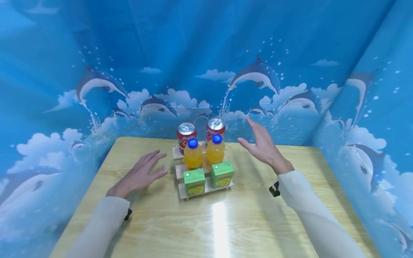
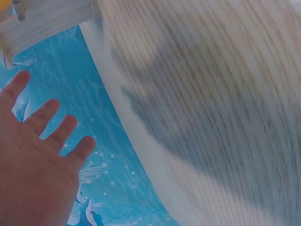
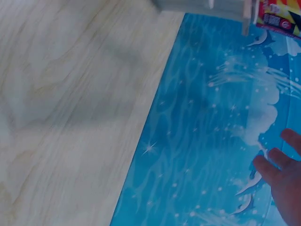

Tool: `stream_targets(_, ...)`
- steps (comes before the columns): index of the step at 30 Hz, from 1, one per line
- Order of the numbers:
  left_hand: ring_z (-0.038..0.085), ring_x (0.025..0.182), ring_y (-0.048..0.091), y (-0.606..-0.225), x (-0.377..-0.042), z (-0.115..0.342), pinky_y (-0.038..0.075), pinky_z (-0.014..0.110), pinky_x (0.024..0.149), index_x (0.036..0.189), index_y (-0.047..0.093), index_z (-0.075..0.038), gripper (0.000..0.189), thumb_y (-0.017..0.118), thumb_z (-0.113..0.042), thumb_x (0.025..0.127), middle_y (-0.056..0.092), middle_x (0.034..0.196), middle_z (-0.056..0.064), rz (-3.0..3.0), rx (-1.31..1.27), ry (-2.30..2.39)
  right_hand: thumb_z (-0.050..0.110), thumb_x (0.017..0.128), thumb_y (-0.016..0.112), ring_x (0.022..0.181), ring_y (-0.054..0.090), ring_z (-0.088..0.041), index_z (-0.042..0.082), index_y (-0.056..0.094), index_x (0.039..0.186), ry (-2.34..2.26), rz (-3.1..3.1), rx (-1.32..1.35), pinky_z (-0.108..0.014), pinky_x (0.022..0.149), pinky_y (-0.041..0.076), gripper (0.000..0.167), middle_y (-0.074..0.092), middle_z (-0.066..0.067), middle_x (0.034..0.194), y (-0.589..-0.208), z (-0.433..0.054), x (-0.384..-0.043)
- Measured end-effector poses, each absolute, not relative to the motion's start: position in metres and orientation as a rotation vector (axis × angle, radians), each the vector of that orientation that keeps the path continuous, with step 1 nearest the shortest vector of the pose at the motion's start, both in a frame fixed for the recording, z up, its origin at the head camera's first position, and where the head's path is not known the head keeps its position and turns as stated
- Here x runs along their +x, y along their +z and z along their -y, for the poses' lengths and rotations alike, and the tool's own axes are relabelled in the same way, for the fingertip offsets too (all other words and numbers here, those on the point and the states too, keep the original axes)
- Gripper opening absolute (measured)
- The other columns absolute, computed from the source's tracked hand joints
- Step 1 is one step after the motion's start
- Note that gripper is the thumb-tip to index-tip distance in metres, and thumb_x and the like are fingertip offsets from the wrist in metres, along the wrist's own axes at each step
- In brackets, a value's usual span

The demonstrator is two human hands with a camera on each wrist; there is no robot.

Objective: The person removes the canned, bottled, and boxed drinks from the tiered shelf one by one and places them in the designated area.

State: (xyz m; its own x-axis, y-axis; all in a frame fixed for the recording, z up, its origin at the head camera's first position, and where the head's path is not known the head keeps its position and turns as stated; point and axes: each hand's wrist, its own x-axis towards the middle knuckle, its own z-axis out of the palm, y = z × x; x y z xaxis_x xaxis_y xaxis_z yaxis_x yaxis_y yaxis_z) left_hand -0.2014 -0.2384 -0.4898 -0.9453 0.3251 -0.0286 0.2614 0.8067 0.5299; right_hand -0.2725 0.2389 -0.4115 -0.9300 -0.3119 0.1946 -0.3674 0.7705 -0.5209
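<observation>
2 shiny metal cans (image 1: 186, 135) (image 1: 215, 128), glossy wood-grain table (image 1: 167, 225), creased cloth backdrop (image 1: 193, 43)

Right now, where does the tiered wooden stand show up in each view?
Head: the stand sits just below centre.
Left wrist: stand partly visible, top-left corner.
Right wrist: stand partly visible, top edge, right of centre.
Shared landmark: the blue dolphin curtain.

I view a booth-type enclosure: blue dolphin-print sheeting (image 1: 180, 43) bounds the wood-grain worktop (image 1: 167, 225) at rear, left and right. I cannot determine the surrounding room type.
</observation>
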Motion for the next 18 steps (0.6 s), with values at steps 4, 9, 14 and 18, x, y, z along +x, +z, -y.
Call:
stream_targets(4, 0.049, 0.164, 0.023, -0.49, -0.2, 0.232, 0.024, 0.083, 0.125, 0.168, 0.041, -0.023, 0.079, 0.062, -0.065, 0.105, 0.025, 0.18, 0.018, -2.849, 0.458, 0.838, 0.062, 0.107, 0.059, 0.168, 0.02, -0.043, 0.034, 0.008, 0.177, 0.916, 2.846, 0.599, -0.081, 0.129, 0.02, 0.091, 0.022, -0.008, 0.182, -0.405, -0.23, -0.273)
stream_targets(9, 0.047, 0.163, 0.026, -0.49, -0.194, 0.233, 0.027, 0.081, 0.126, 0.169, 0.039, -0.026, 0.078, 0.063, -0.064, 0.105, 0.028, 0.179, 0.015, -2.811, 0.448, 0.884, 0.062, 0.106, 0.06, 0.165, 0.028, -0.043, 0.04, 0.007, 0.176, 0.999, 2.816, 0.62, -0.079, 0.127, 0.027, 0.09, 0.028, -0.008, 0.181, -0.399, -0.216, -0.274)
stream_targets(14, 0.045, 0.162, 0.03, -0.489, -0.192, 0.227, 0.029, 0.079, 0.126, 0.169, 0.038, -0.028, 0.08, 0.066, -0.064, 0.103, 0.033, 0.178, 0.012, -2.771, 0.445, 0.937, 0.058, 0.107, 0.061, 0.161, 0.036, -0.042, 0.034, 0.01, 0.176, 1.125, 2.777, 0.659, -0.068, 0.126, 0.041, 0.089, 0.029, -0.011, 0.18, -0.393, -0.206, -0.274)
stream_targets(18, 0.044, 0.162, 0.033, -0.487, -0.189, 0.221, 0.032, 0.078, 0.125, 0.168, 0.039, -0.032, 0.079, 0.069, -0.063, 0.102, 0.035, 0.177, 0.011, -2.752, 0.422, 0.954, 0.05, 0.109, 0.063, 0.164, 0.033, -0.035, 0.032, 0.013, 0.176, 1.216, 2.731, 0.694, -0.061, 0.128, 0.042, 0.086, 0.028, -0.011, 0.18, -0.391, -0.199, -0.276)
